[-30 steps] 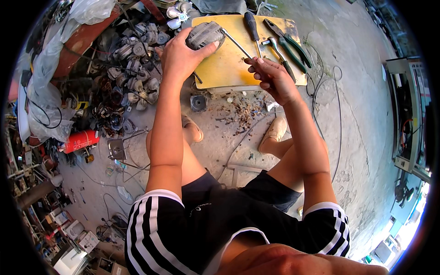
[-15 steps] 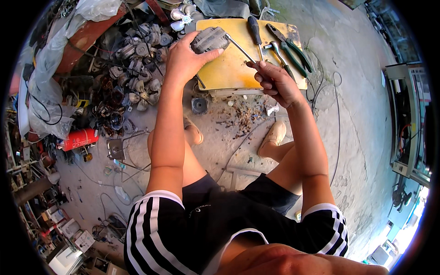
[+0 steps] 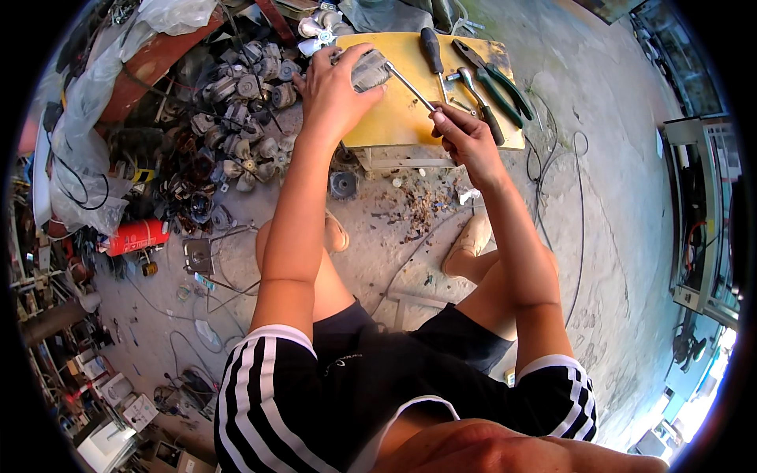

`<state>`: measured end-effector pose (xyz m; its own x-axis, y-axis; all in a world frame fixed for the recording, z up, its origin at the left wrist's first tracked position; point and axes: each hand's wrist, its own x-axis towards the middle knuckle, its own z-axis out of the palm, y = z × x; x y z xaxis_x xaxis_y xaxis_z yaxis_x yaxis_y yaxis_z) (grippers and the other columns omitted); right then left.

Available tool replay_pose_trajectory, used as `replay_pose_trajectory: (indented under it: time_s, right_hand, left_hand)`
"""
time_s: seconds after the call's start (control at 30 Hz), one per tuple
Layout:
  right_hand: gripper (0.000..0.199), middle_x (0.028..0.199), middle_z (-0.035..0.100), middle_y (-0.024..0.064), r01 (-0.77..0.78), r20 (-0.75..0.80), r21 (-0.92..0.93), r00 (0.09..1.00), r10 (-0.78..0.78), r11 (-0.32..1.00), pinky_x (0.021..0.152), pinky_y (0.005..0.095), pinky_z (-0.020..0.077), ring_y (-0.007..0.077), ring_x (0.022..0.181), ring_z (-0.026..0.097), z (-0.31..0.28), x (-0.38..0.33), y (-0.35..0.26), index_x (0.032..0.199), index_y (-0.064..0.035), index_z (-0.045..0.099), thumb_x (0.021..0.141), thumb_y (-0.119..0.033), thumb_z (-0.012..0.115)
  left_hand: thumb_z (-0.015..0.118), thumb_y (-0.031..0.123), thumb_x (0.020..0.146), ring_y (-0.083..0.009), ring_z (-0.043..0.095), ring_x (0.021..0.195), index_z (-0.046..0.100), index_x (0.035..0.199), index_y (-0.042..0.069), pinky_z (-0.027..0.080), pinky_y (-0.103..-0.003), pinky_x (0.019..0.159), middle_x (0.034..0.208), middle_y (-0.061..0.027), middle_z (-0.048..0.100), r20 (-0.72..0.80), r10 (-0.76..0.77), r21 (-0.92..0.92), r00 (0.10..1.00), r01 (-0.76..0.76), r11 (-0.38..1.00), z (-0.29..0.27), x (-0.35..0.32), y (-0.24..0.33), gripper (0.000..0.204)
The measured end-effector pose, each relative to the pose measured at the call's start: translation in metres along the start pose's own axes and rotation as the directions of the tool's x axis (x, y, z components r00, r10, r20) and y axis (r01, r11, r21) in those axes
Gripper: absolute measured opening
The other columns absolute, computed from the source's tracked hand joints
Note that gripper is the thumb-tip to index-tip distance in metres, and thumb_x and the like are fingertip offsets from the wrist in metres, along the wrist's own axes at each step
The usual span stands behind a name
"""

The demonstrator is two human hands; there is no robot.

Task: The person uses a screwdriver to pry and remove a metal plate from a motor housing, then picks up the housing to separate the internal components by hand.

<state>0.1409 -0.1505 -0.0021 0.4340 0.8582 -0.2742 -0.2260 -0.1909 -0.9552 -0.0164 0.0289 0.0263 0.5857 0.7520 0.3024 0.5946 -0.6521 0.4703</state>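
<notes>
Left hand (image 3: pixel 335 91): clasps small grey motor (image 3: pixel 369 71) on yellow board (image 3: pixel 394 118).
Right hand (image 3: pixel 465 138): grips screwdriver (image 3: pixel 410 87), tip at motor.
On board, right side: pliers (image 3: pixel 497 79), hammer (image 3: pixel 477 102).
Left of board: heap of fan motors (image 3: pixel 236 118).

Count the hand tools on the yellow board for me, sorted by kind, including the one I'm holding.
Screwdrivers: 2, the one in the right hand with its shaft at the small motor, and a black-handled one
Hammer: 1
Pliers: 1
Total: 4, all on the yellow board
</notes>
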Motion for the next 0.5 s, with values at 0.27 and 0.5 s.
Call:
replay_pose_trajectory:
  time_s: [0.27,0.5]
  right_hand:
    - [0.038,0.093,0.061,-0.0007,-0.131,0.111,0.243,0.988,0.107,0.961,0.052,0.0178,0.0338,0.004,0.071,0.048,-0.007,0.0,-0.006,0.133,-0.0062,0.059,0.105,-0.031,0.05]
    - [0.046,0.121,0.061,0.0185,-0.637,0.635,0.766,0.771,0.058,0.085,0.049,0.0185,0.0488,0.0139,0.074,0.061,-0.027,0.013,0.013,0.145,0.0005,0.039,0.106,-0.023,0.043]
  left_hand:
    - [0.083,0.027,0.073,-0.0365,0.054,0.125,0.059,0.134,0.024,0.041,-0.046,0.107,0.142,-0.0146,0.049,-0.008,0.032,0.009,0.999,-0.032,0.999,-0.001,0.005,0.003,0.065]
    - [0.083,0.027,0.073,-0.0316,0.058,0.119,0.063,0.13,0.021,0.046,-0.044,0.1,0.131,-0.0089,0.058,-0.101,0.038,-0.074,0.994,-0.046,0.996,0.002,0.001,-0.005,0.061]
